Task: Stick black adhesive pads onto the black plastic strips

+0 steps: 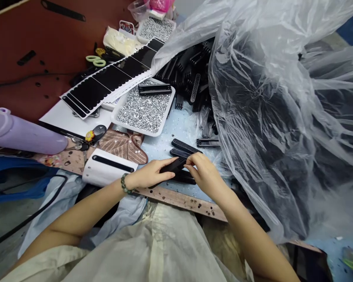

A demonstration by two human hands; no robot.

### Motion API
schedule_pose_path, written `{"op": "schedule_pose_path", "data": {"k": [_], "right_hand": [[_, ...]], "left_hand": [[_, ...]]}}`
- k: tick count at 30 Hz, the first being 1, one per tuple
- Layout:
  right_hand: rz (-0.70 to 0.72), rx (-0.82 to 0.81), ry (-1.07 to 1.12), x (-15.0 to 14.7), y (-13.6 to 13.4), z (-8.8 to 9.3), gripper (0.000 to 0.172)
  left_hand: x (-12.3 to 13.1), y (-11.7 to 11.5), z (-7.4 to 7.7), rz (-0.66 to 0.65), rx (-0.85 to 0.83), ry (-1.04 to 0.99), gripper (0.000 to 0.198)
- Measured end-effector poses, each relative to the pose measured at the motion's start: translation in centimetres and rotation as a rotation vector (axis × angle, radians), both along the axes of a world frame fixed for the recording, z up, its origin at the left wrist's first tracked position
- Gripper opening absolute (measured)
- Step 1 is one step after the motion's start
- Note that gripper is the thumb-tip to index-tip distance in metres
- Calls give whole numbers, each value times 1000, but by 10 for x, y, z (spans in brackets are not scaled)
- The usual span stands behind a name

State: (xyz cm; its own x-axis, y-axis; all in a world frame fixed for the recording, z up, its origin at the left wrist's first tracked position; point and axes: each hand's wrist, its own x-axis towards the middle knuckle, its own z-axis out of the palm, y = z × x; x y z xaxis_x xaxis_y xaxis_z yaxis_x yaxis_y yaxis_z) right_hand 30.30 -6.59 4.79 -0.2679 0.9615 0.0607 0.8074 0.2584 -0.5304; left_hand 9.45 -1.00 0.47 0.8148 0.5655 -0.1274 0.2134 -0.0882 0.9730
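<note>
Nearest to me, two hands are at work: my left hand point(148, 173) is grasping one long black plastic piece point(176, 165) between thumb and fingers, and my right hand point(202, 170) is pinching at its right end. That piece is sitting over the near edge of the blue-covered worktop point(184, 121). I'm reading this as fine handling of that end, though the fingers are hiding the contact; the next move seems to be calling for a steady left hold and careful right-hand pressure. Counting outward: one dark flat piece point(186, 177) is lying below the hands, and two slim black strips, one lattice-textured point(186, 146) and one smooth point(178, 152), are lying just beyond. Farther on, one white tray of tiny silver metal parts point(139, 109) is carrying one black slotted piece point(154, 90); a heap of black plastic pieces point(184, 72), too jumbled for counting, is spilling beside one clear plastic bag point(259, 98). Farthest, I'm spotting one second silver-filled white tray point(156, 29).
</note>
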Motion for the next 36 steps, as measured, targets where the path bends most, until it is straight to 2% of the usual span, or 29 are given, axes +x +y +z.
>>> {"op": "schedule_pose_path", "data": {"k": [4,7,14,16,25,27,29,31,33,35,36], "right_hand": [[-117,58,11,-7,8,-12,11],[-188,70,37,-9,11,-13,9],[-182,-28,214,-16,2,15,6],[-211,-14,219,-18,4,18,7],[-376,81,161,-23,14,-2,8],[-434,96,190,-22,15,-5,11],[-482,51,302,-17,16,-9,16],[-468,-55,501,-12,16,-12,26],[-387,-152,671,-9,16,-14,39],[-292,-191,692,-10,16,-14,51],[-259,-195,665,-11,17,-14,49]], "left_hand": [[1,16,-10,-61,-107,-10,58],[3,25,-12,-87,-121,-23,59],[-3,29,-10,-42,-18,-67,58],[-5,30,-10,-45,0,-90,58],[-6,28,-7,-31,84,-125,60],[-6,27,-7,-15,32,-134,59],[-7,27,-8,-23,-101,-163,59],[-7,27,-8,-52,-237,-198,60],[-7,27,-8,-75,-298,-211,60],[-8,28,-8,-81,-298,-199,60],[-8,28,-8,-82,-291,-195,60]]}}
